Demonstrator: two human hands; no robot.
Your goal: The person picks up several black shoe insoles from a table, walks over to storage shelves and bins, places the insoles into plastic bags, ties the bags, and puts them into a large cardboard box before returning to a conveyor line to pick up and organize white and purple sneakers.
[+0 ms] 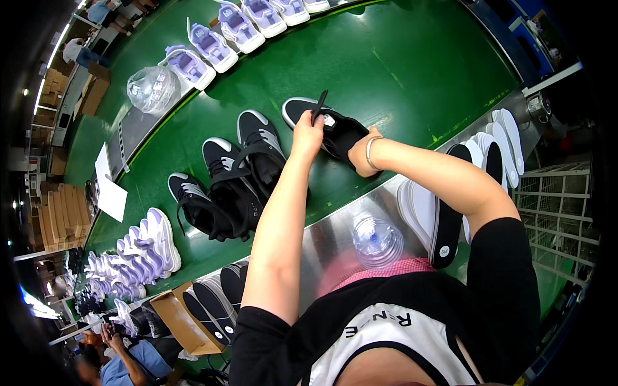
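Observation:
A black sneaker with a silver-grey sole edge point(297, 108) rests on the green belt, its toe pointing to the far left. My left hand point(308, 136) is closed on the black strap point(320, 103) at the shoe's opening and holds it raised. At the heel, my right hand point(364, 154) grips the collar, its fingers partly hidden by the shoe. A pale label shows inside the opening. Left of my left forearm stand three more black sneakers, among them the leftmost one point(196, 209); the forearm partly covers the nearest.
White-and-lilac sneakers point(209, 46) line the far belt beside a clear plastic bag point(153, 89). More lilac shoes point(145, 248) stand at left. Near me are a clear plastic bottle point(376, 239), insoles point(418, 215) and a cardboard box point(183, 321) beside black insoles. A co-worker point(138, 363) sits lower left.

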